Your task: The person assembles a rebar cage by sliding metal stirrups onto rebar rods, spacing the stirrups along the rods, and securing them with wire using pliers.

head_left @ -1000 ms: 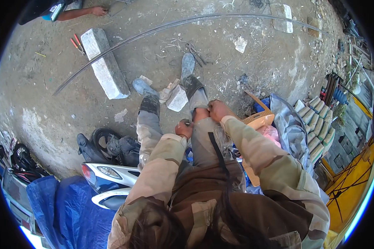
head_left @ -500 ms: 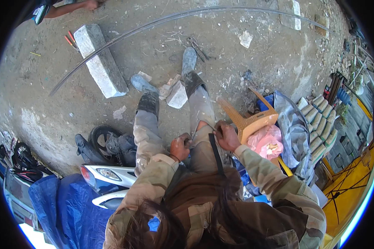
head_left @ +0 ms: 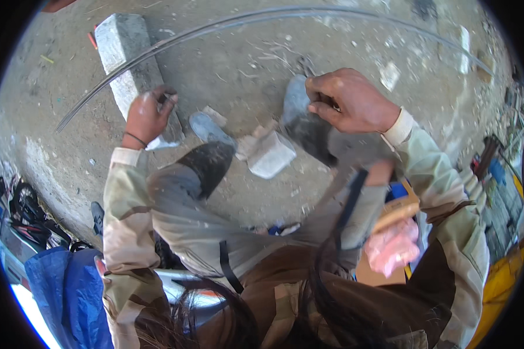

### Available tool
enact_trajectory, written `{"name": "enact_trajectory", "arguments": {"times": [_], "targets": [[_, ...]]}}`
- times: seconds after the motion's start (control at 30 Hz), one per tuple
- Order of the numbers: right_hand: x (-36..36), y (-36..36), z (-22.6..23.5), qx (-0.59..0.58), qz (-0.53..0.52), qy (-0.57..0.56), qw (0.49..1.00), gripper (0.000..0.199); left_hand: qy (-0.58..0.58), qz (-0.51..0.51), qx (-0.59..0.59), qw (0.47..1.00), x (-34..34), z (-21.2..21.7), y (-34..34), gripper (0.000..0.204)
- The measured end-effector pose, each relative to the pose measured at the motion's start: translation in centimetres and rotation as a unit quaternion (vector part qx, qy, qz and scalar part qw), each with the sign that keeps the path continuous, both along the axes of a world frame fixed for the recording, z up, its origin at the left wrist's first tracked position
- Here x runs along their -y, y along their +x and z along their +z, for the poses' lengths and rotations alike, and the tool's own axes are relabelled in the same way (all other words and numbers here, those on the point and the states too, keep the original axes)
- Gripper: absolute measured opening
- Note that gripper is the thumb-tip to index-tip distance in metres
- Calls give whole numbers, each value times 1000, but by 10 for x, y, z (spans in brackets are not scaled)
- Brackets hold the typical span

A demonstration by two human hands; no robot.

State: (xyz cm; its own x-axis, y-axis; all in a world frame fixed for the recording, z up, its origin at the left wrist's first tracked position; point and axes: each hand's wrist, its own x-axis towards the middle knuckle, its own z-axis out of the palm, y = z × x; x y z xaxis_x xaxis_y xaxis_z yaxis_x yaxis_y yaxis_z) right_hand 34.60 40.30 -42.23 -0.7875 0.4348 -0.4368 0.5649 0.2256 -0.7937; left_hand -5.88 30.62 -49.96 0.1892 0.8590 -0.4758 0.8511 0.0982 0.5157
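My left hand point(head_left: 145, 118) is raised over the grey-white concrete block point(head_left: 120, 43) at the left. Its fingers are loosely curled, with a gap between thumb and fingertips and nothing visible there. My right hand point(head_left: 355, 100) is in front of my right boot point(head_left: 297, 99). Its thumb and fingers are bent together, and whatever they may hold is hidden. Beyond it, partly covered by the hand and boot, lies a dark metal hand tool point(head_left: 306, 65). Long thin metal rods point(head_left: 215, 26) curve across the ground ahead of both hands.
Between my boots sits a white stone block point(head_left: 272, 155). At the right are a tan plastic chair point(head_left: 397, 210) and a pink plastic bag point(head_left: 392, 247). A blue tarp point(head_left: 70, 291) hangs at lower left, with a parked motorbike point(head_left: 26, 200) beyond it.
Both hands have lifted from my lap and moved forward and apart, left hand to the left, right hand to the right. My knees have spread wider, and the view has shifted.
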Motion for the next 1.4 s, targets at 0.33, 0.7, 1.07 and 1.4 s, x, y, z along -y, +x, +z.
{"name": "enact_trajectory", "arguments": {"times": [0.33,0.7,1.07,1.4], "targets": [[35,-21,-119,7,294,33,955,32,-134,-162,67,975,42,-67,38,42],[9,-125,-59,-20,124,212,969,46,125,2,-107,986,-8,-48,55,38],[-81,-61,-164,133,65,457,877,63,-178,598,483,614,-58,-206,20,60],[-98,-62,-203,236,87,359,898,48,28,704,613,358,-68,-222,36,106]]}}
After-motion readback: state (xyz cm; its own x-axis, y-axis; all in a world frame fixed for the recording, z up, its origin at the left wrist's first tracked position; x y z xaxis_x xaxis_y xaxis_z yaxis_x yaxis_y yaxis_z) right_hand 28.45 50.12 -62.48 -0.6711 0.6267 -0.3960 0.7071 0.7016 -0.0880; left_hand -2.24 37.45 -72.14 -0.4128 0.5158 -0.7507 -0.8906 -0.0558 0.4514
